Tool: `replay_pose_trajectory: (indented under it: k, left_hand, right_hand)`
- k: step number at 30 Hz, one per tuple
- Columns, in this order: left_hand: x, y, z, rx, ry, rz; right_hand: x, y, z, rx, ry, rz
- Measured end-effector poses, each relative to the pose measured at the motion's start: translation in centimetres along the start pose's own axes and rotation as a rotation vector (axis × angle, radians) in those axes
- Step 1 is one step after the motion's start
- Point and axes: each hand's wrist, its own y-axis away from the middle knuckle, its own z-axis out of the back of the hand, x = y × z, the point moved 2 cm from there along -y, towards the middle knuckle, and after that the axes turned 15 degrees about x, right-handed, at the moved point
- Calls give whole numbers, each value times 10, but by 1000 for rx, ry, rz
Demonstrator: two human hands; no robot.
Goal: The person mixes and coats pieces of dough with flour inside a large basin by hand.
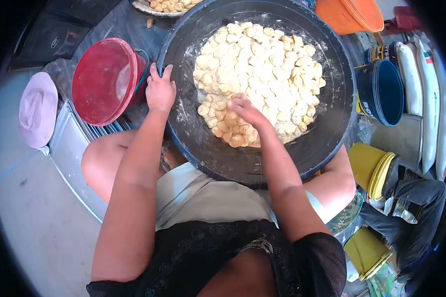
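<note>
A big round black tub lies across my lap, its inner wall dusted with white powder. Many pale, floury dough pieces cover its bottom. My left hand rests on the tub's left rim with its fingers spread, holding nothing. Over the lower left part of the dough pieces is my right hand, its fingers blurred and partly bent; whether they hold a piece is not clear.
A red bucket stands left of the tub, by metal trays and a pink hat. Rightward are an orange bucket, a dark blue bucket, yellow buckets, white sacks and another person's dark-trousered leg.
</note>
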Motion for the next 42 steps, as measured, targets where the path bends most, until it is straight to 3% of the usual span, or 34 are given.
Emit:
replay_pose_trajectory:
  k: [2,4,6,7,9,12,15,16,19,20,23,25,26,28,30,32,33,34,35,37,39,41,42]
  left_hand:
    - [-3,-2,0,-11,1,-8]
    - [-7,-6,0,-20,2,-15]
    - [-3,-4,0,-8,12,-10]
    - [-1,-2,0,0,17,-3]
    - [-3,-1,2,4,-9,4]
    - [-4,-2,2,9,-21,14]
    - [-5,-2,2,11,-23,15]
    - [-5,-2,3,17,-23,17]
    - [-5,-3,4,17,-20,17]
    - [-5,-3,3,18,-21,16]
    - [-3,-4,1,-4,-27,3]
    - [-3,-3,-1,-8,-38,2]
    - [-3,-4,-1,-16,-42,1]
    - [-5,-4,2,2,-8,18]
    - [-5,-2,4,-36,-59,-10]
    - [-6,-2,4,-134,-191,-92]
    - [-11,-4,2,-153,-266,-194]
    - [-18,-11,-1,-180,-343,-297]
    - [-25,-21,-5,-207,-424,-399]
    - [-48,-53,-40,22,-193,-590]
    - [-70,-86,-84,8,-108,-543]
    - [-77,-109,-132,94,322,-257]
    - [-83,-116,-139,136,534,-111]
  right_hand:
    - [1,-5,2,96,243,-1]
    - [3,-33,59,-253,454,116]
    - [29,-41,109,-686,867,-10]
    - [40,-35,127,-825,1019,43]
    - [26,-50,156,-846,1201,-90]
    - [17,-65,167,-607,1291,-114]
    - [22,-45,157,-468,1169,-104]
    - [6,-43,170,-583,981,93]
    - [-3,-29,195,-927,460,288]
    - [9,-21,184,-641,-110,135]
    - [53,1,120,68,257,22]
    - [35,-21,104,68,398,-57]
    - [20,-37,94,-2,506,2]
    - [-15,-73,68,-145,726,131]
    - [-26,-80,7,-429,1014,166]
    - [-45,-71,-47,-254,1108,173]
    - [-47,-61,-69,70,1157,94]
    - [-72,-56,-95,30,1225,240]
    - [-65,-42,-102,276,1131,282]
    - [-49,-15,-96,476,1015,306]
    - [-42,-8,-70,662,818,191]
    - [-28,-2,-40,768,577,46]
    - [-22,-8,-20,585,576,102]
